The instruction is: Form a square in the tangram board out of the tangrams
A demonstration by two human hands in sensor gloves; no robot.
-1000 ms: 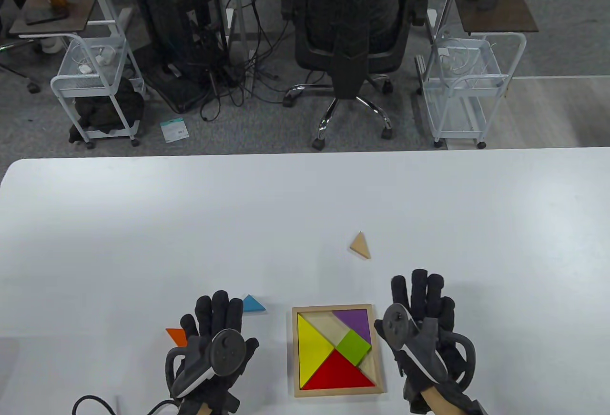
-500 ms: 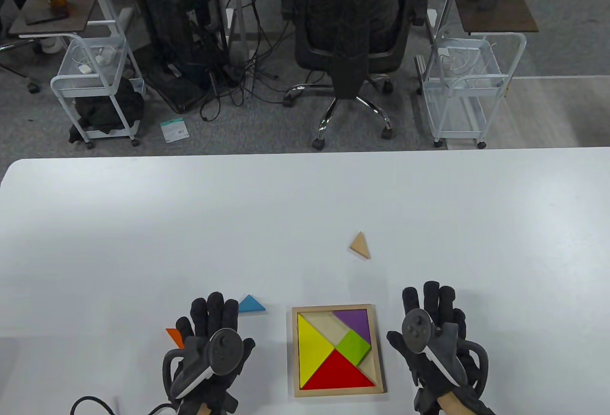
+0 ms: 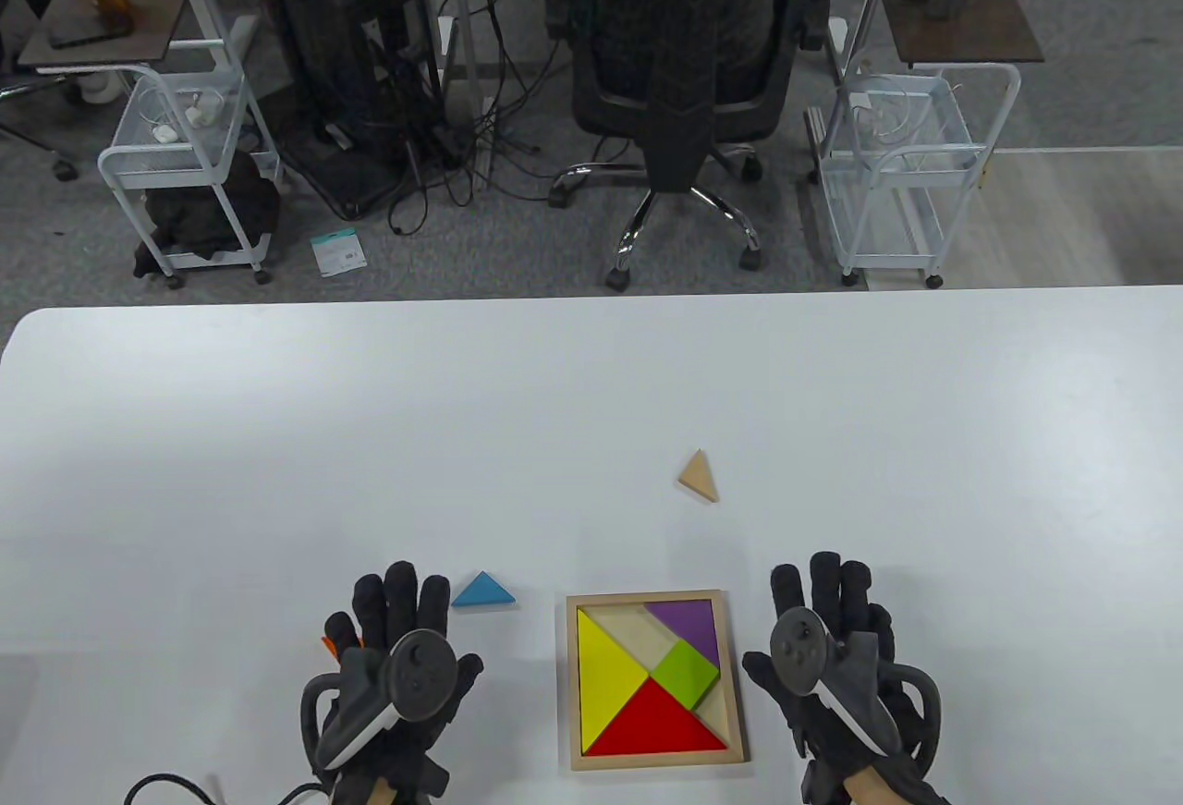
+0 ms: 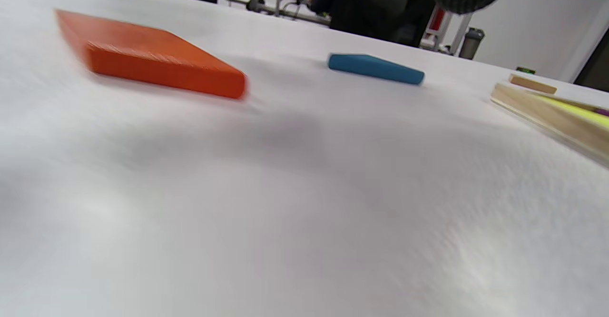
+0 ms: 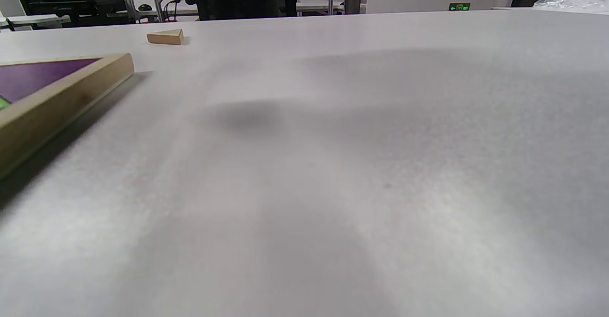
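The wooden tangram board [image 3: 656,761] lies near the table's front edge and holds a yellow triangle [image 3: 605,668], a red triangle [image 3: 654,720], a green square [image 3: 687,670] and a purple piece [image 3: 689,622]. Three pieces lie loose on the table. The blue triangle [image 3: 482,591] [image 4: 376,67] is left of the board. The orange piece [image 3: 329,644] [image 4: 152,55] sits mostly hidden under my left hand [image 3: 397,620]. Farther back lies the plain wooden triangle [image 3: 700,476] [image 5: 165,36]. My left hand hovers with straight fingers, holding nothing. My right hand [image 3: 832,606] is beside the board's right edge, fingers straight, empty.
Beyond the table's far edge stand a black office chair [image 3: 684,56], two white wire carts [image 3: 185,167] [image 3: 910,167] and a tangle of cables on the floor. The board's rim [image 5: 62,98] fills the left of the right wrist view.
Both hands have drawn back toward the front edge. The left hand slid left, uncovering the blue triangle and covering more of the orange piece. No piece has moved.
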